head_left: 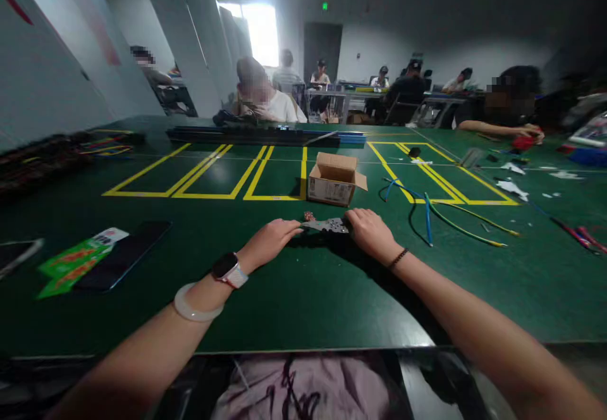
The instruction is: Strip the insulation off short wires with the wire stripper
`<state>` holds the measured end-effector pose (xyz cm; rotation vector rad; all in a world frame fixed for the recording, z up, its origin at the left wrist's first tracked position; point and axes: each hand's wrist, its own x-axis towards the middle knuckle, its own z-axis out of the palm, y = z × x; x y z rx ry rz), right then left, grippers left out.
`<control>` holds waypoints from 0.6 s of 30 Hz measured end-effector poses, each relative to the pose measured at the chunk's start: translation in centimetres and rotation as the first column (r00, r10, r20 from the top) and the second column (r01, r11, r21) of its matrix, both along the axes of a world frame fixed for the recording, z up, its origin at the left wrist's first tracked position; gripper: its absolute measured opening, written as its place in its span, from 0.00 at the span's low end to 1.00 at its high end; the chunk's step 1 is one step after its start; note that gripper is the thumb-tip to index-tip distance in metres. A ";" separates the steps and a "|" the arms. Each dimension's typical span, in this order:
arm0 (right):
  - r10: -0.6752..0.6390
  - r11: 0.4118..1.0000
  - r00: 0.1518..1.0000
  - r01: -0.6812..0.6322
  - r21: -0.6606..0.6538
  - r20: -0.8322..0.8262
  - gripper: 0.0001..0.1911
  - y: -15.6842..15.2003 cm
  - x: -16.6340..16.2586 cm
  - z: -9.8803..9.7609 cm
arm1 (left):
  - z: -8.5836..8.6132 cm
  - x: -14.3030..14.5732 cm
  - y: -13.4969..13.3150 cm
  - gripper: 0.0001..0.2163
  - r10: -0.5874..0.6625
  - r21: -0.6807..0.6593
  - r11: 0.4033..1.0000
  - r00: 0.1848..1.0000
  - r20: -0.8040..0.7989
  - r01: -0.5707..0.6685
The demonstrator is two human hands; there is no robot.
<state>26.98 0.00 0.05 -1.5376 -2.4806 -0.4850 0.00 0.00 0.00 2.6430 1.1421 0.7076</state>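
Both my hands rest on the green table point(303, 293) and meet at a small grey metal tool point(326, 224), which lies flat between them. My left hand point(269, 241), with a watch and a pale bangle on the wrist, has its fingers curled at the tool's left end. My right hand point(370, 233), with a dark bead bracelet, is closed over the tool's right end. A tiny reddish bit point(308, 216) sits just behind the tool. An open cardboard box point(334, 179) stands right behind my hands.
Blue and yellow-green wires point(439, 217) lie to the right. A dark phone point(122, 254) and a green packet point(71, 267) lie at the left. Yellow tape rectangles point(208, 179) mark the table. Several other people sit at the far side and at tables beyond.
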 end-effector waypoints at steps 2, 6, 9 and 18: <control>-0.001 1.000 1.000 0.001 -0.023 -0.009 0.09 -0.1 0.0 0.0 | 0.3 0.2 -0.2 0.15 0.005 -0.064 0.998 0.999 0.049 -0.002; 0.009 1.000 1.000 -0.009 -0.018 -0.024 0.09 0.1 0.2 0.0 | 1.0 0.2 -0.4 0.16 -0.009 -0.311 0.949 0.990 0.144 0.054; 0.037 0.998 0.999 -0.035 0.050 -0.036 0.11 0.5 0.5 0.0 | 1.4 0.1 -0.4 0.18 -0.025 -0.520 0.841 0.970 0.242 0.152; 0.119 0.975 0.991 -0.104 0.196 -0.064 0.15 0.7 1.1 -0.2 | 1.1 0.5 -0.2 0.15 -0.024 -0.745 0.591 0.930 0.367 0.309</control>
